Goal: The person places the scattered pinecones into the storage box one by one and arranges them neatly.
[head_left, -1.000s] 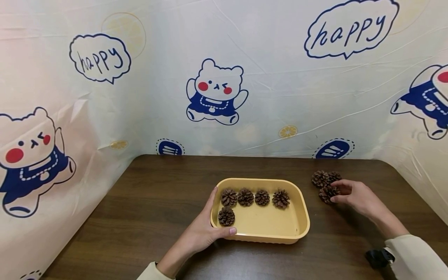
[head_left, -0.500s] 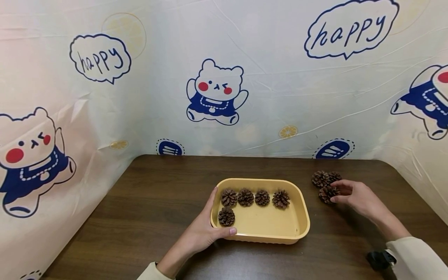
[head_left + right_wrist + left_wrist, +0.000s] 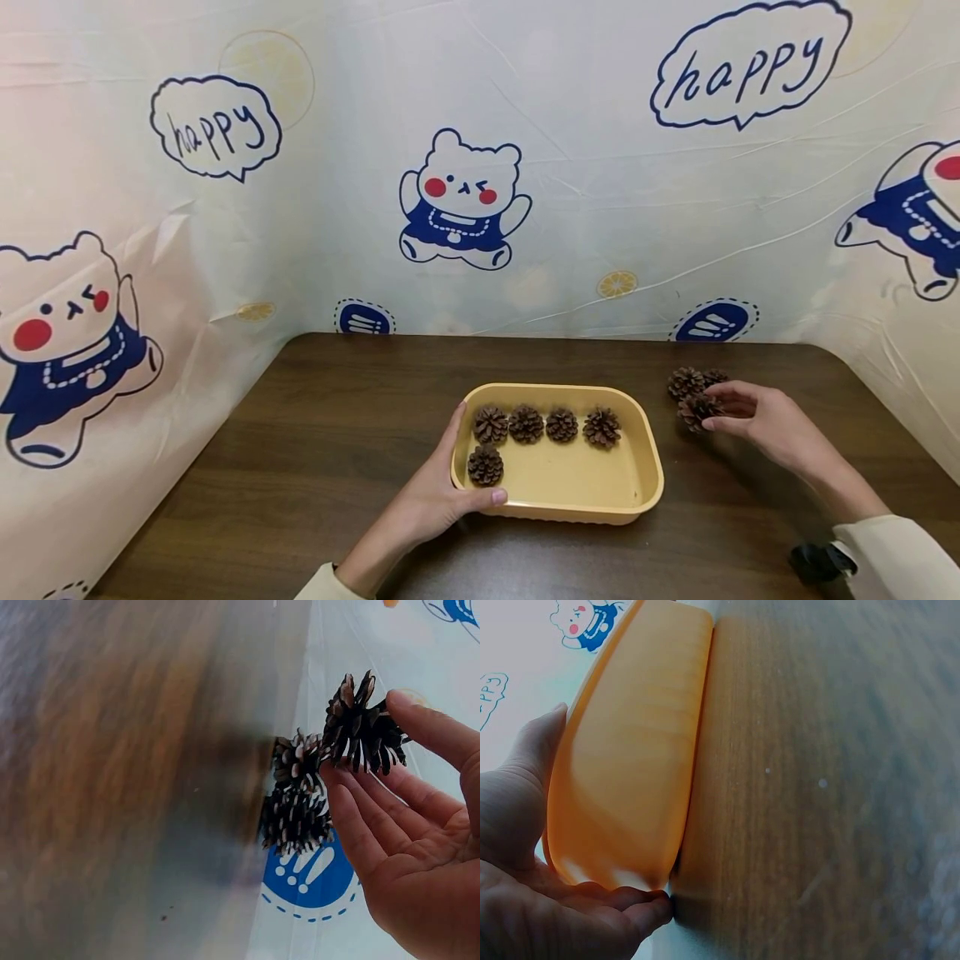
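My left hand (image 3: 435, 496) grips the near-left corner of a yellow plastic box (image 3: 570, 492). Its thumb lies at the front rim and its fingers run along the left side; the left wrist view shows the box wall (image 3: 630, 750) between thumb and fingers. Inside the box, several pine cones (image 3: 527, 423) form a row along the back, with one pine cone (image 3: 486, 465) in front at the left. My right hand (image 3: 772, 425) pinches another pine cone (image 3: 364, 727) between thumb and fingers, just off the table. Two more pine cones (image 3: 296, 817) lie behind it.
The brown wooden table (image 3: 337, 433) reaches back to a printed cloth backdrop (image 3: 570, 208) with bear drawings. Cloth also hangs at the left and right sides. A black strap piece (image 3: 821, 562) sits at the right sleeve.
The right hand has shifted very slightly left with the pine cone, which has come up a little. The left hand and the box stay where they were.
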The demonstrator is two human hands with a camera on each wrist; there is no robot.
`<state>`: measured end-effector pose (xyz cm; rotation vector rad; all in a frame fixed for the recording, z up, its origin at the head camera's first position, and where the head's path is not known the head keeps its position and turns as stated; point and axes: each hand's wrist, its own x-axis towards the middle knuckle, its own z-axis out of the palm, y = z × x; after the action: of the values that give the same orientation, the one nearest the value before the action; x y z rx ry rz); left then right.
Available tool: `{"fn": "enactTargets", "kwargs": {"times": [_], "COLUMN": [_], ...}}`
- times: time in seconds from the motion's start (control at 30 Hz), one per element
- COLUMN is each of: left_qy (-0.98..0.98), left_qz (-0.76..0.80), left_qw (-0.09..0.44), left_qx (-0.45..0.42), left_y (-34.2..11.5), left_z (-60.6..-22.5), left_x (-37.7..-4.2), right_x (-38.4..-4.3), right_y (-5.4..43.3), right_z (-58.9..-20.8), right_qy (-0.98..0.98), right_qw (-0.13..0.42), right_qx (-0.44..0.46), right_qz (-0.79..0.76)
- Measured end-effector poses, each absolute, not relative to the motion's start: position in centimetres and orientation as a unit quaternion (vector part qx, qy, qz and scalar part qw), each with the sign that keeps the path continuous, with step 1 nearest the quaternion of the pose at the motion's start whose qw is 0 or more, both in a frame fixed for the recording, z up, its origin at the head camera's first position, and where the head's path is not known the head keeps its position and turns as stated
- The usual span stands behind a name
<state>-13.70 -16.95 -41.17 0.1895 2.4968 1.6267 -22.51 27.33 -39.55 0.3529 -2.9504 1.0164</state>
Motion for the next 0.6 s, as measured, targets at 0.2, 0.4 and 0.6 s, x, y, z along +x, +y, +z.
{"fn": "enactTargets", "kwargs": {"times": [0.2,0.4,0.6], "left_qy": [0.837,0.838,0.836], "left_qz": [0.537,0.537,0.541], "left_qw": [0.078,0.077,0.076], "left_qx": [0.062,0.060,0.059], "left_y": [-16.9,-16.9,-16.9], "left_z": [-41.1,-41.2,-41.2], "left_x": [-13.7,-13.7,-13.6], "right_x": [-22.2,-21.8,-21.6], "right_y": [26.8,26.3,25.6], "right_z": [-39.0,-38.2,-37.3], "right_qy": [-0.939,-0.939,-0.933], "right_qw": [0.005,0.013,0.027], "right_qx": [0.116,0.118,0.127], "right_qz": [0.322,0.324,0.336]}}
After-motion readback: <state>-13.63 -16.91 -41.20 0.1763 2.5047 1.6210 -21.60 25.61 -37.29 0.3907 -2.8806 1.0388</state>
